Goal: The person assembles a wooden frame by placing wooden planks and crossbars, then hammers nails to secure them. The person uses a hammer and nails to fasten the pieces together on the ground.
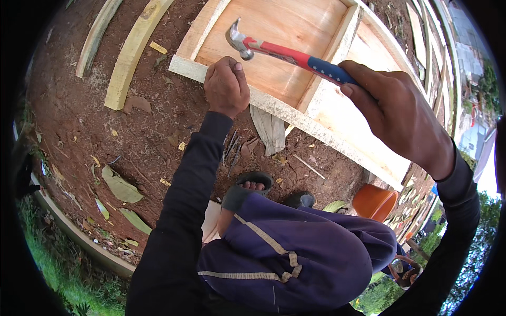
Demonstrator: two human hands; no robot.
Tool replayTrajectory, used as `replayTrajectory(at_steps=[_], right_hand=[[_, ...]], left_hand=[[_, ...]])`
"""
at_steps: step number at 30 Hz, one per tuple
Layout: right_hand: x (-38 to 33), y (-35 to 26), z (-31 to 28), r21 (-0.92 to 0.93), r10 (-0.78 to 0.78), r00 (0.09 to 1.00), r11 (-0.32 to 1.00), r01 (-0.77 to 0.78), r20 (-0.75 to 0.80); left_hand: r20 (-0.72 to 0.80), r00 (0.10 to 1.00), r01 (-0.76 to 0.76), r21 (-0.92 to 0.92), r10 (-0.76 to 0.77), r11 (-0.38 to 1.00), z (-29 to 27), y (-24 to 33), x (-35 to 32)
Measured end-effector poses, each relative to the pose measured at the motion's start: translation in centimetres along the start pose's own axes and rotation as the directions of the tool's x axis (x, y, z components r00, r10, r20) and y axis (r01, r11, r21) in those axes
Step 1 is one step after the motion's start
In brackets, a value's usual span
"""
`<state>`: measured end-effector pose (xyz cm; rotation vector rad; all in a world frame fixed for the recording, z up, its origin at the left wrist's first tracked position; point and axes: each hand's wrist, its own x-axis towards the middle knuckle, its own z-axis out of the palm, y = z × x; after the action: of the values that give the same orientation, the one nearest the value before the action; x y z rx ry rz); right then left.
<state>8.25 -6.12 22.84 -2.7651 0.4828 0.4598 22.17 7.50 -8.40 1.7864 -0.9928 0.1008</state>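
Observation:
My right hand (403, 108) grips a claw hammer (284, 53) by the blue end of its red and blue handle. The steel head is raised above a wooden frame (329, 138) with a plywood panel and inner battens. Closed into a fist, my left hand (227, 88) rests at the frame's near edge, close to its left corner. The hammer head hangs just beyond that fist, apart from it. Whatever the left fingers may hold is hidden.
Two long timber strips (132, 60) lie on the brown soil at the upper left. An orange bucket (375, 201) stands by the frame's near right corner. Thin dark metal pieces (232, 150), dry leaves and wood scraps lie near my sandalled foot (253, 184). Several planks run along the right.

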Motion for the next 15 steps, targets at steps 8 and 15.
replayTrajectory(at_steps=[8,15], right_hand=[[-3.6,1.9,1.5,-0.270,0.209,0.884,0.958,-0.099,0.419],[-4.8,0.8,3.2,-0.078,0.065,0.998,0.995,-0.064,0.012]], left_hand=[[0.005,1.000,0.024,0.039,-0.025,0.999,-0.1,0.8,0.2],[0.021,0.997,0.075,0.033,-0.076,0.997,-0.3,0.4,-0.2]])
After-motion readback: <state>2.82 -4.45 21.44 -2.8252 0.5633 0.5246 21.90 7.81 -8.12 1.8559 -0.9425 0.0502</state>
